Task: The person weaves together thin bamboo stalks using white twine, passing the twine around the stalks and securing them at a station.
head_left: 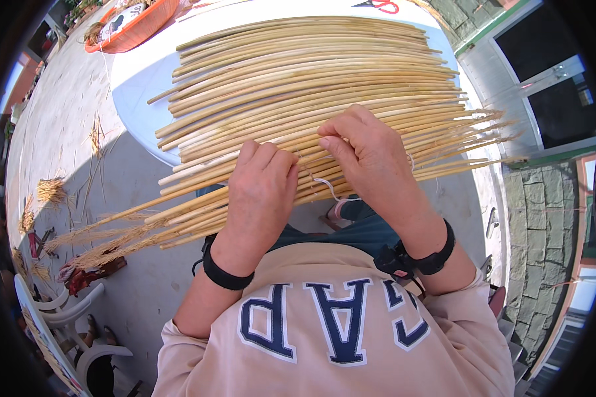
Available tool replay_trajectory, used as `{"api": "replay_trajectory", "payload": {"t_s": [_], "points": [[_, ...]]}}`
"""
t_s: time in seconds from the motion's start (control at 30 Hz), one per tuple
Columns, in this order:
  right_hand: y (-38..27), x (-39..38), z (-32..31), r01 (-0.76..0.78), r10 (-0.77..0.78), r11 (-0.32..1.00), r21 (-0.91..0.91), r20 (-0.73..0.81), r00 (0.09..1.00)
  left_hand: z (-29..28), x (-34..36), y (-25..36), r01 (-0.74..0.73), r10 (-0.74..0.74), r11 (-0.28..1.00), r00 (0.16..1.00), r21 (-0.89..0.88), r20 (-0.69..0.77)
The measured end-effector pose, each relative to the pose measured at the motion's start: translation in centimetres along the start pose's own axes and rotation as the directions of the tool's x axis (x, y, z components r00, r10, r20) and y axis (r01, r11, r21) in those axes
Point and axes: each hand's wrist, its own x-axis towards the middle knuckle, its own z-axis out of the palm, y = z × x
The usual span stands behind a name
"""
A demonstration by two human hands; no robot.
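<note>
A row of long straw-coloured plant stalks point(311, 73) lies side by side across the table, like a mat. Over its near edge my left hand point(259, 188) has its fingers curled down against the stalks; what they pinch is hidden. To the right, my right hand point(371, 155) is raised slightly, thumb and forefinger pressed together; anything thin between them is too small to make out. Between the hands a white string point(328, 188) hangs in a loose curl over the nearest stalks. Some near stalks end in feathery seed heads point(112, 246), at both sides.
The stalks rest on a pale round table point(139, 99). Red-handled scissors point(381, 5) lie at its far edge, and an orange basket point(136, 30) stands at the far left. Bundled stalk tops point(51, 190) lie on the floor at left, near a white plastic chair point(69, 314).
</note>
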Motion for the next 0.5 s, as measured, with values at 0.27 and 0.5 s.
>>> {"api": "replay_trajectory", "payload": {"t_s": [0.27,0.5], "points": [[1.0,4.9,0.8,-0.463,0.278,0.875,0.138,0.641,0.716,0.1,0.2,-0.2,-0.03,0.03,0.999,0.998,0.013,-0.047],[1.1,4.6,2.9,-0.178,0.176,0.983,-0.038,0.452,0.875,0.3,0.0,-0.2,-0.031,0.031,1.0,0.999,-0.002,-0.033]]}}
